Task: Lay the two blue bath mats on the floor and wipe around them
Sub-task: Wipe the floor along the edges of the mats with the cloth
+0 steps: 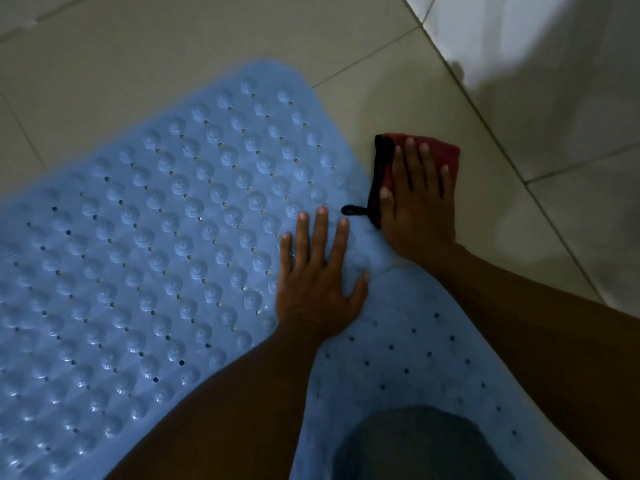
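Observation:
A blue bath mat (pixel 145 244) covered in suction bumps and small holes lies flat on the tiled floor, filling the left half of the view. A second blue mat (pixel 408 358) with small holes lies at the lower right, its edge meeting the first mat. My left hand (pixel 318 271) rests flat, fingers spread, on the first mat near that seam. My right hand (pixel 419 202) presses flat on a folded red cloth (pixel 446 152) with a black edge and loop, on the floor beside the first mat's right edge.
Pale floor tiles (pixel 173 46) with grout lines surround the mats. A white tiled wall (pixel 554 81) rises at the right, close to the cloth. A dark grey knee (pixel 422 445) shows at the bottom, over the second mat.

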A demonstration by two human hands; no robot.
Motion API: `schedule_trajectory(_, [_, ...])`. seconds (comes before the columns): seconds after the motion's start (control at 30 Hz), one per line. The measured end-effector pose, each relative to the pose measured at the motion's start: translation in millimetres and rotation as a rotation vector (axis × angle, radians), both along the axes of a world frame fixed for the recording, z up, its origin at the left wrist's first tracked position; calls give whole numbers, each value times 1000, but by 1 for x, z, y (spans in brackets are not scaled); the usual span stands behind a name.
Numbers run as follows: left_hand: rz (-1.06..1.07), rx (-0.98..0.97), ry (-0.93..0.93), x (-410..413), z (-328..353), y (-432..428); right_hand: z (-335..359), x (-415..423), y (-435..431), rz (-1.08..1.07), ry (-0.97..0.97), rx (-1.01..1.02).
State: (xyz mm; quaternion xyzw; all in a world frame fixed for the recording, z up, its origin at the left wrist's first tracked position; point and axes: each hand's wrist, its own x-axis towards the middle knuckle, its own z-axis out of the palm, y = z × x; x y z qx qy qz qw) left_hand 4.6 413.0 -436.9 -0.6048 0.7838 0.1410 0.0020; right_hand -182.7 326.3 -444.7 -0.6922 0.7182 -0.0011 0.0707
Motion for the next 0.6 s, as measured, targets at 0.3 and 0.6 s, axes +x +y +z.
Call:
schedule_trajectory(0.3, [4, -62, -32, 0, -7, 4, 2, -6, 9, -3, -96, 18])
schedule_trajectory(0.6, [-64, -46, -177, -5, -4, 3, 7, -68, 105, -137, -99, 49])
